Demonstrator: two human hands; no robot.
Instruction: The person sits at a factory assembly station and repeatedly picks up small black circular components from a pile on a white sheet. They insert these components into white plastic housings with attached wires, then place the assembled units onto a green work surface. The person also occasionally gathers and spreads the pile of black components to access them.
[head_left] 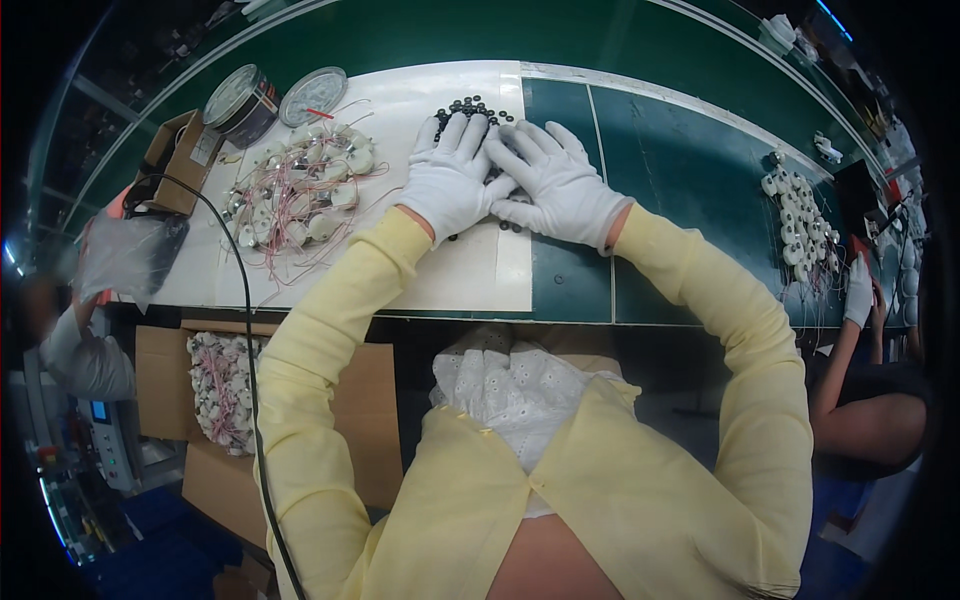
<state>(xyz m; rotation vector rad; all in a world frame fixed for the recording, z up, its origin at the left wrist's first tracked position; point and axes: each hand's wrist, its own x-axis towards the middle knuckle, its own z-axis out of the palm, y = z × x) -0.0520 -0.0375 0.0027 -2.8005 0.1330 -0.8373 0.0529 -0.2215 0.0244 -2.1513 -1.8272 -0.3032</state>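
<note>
The loose black rings could scatter from the white sheet onto the green mat if the palms press or sweep unevenly; they lie at and just beyond the fingertips, with a few strays nearer the wrists. A wide sweep leftward might also snag the pink wires. The left hand lies flat, fingers straight and nearly together, over the pile's near edge; the right hand is slightly fanned, its fingers meeting the left's. Neither visibly pinches anything; what's under the palms is hidden.
</note>
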